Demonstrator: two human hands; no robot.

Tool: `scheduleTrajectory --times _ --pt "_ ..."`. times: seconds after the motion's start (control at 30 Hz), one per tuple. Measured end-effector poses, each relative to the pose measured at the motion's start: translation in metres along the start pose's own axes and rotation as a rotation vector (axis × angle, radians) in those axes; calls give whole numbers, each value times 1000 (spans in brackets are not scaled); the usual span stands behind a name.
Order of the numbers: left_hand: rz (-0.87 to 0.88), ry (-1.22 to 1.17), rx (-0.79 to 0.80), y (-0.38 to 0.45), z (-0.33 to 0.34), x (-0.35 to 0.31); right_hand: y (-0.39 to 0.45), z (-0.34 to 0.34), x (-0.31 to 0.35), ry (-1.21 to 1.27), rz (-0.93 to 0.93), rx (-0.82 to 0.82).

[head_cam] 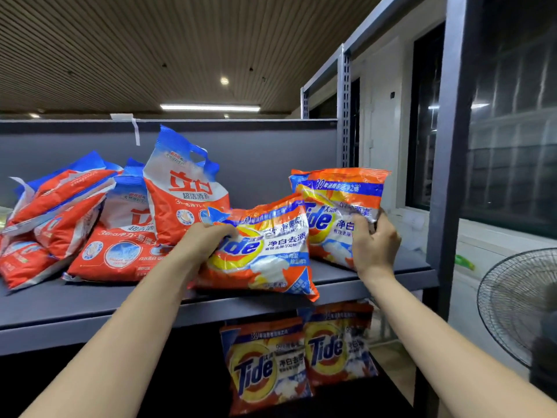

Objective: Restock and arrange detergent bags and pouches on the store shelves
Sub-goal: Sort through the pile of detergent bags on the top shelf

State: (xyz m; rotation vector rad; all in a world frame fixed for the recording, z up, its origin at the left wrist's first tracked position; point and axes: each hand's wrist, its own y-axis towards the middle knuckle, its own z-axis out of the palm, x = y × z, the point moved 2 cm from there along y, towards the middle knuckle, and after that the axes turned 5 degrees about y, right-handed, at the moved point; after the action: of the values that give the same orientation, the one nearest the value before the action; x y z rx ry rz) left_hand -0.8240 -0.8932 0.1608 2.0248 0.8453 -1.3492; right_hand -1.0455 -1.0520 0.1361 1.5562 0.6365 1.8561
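Two orange Tide detergent bags sit on the grey upper shelf (75,300). My left hand (205,239) grips the left edge of the front Tide bag (268,251), which lies tilted near the shelf's front edge. My right hand (373,239) pinches the right side of the rear Tide bag (337,203), which stands upright behind it. To the left, several red and blue detergent bags (126,236) lie in a loose heap, one bag (180,188) upright. Two more Tide bags (265,369) stand on the shelf below.
A grey upright post (446,146) bounds the shelf on the right. A standing fan (518,309) is at the lower right, beside a window. The shelf's back panel (271,158) rises behind the bags. Bare shelf surface shows in front of the red heap.
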Motion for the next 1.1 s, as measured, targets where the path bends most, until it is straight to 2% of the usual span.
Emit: scheduleTrajectory --times 0.07,0.17,0.27,0.4,0.53,0.6,0.67,0.8,0.9,1.1 --pt "-107 24 113 -5 3 -2 1 3 0 -17 44 4" --pt "-143 62 65 -10 8 -3 8 4 -2 -78 198 41" --pt "-22 94 -63 -15 9 -6 18 0 -7 -42 291 93" --pt "192 -31 -230 -36 10 -9 14 -9 -6 -8 261 75" --pt "510 190 -549 -69 16 -6 7 -31 4 24 201 -40" --pt "576 191 -698 -85 23 0 3 -45 10 108 120 -45" --pt "556 125 -799 -96 30 10 -2 -60 16 169 44 -35" --pt "449 3 -889 -109 39 39 -11 -97 18 223 -11 -47" --pt "382 28 -889 -116 44 64 -13 -124 11 187 1 -47" --pt "280 64 -861 -138 63 110 -42 -148 -20 66 26 75"
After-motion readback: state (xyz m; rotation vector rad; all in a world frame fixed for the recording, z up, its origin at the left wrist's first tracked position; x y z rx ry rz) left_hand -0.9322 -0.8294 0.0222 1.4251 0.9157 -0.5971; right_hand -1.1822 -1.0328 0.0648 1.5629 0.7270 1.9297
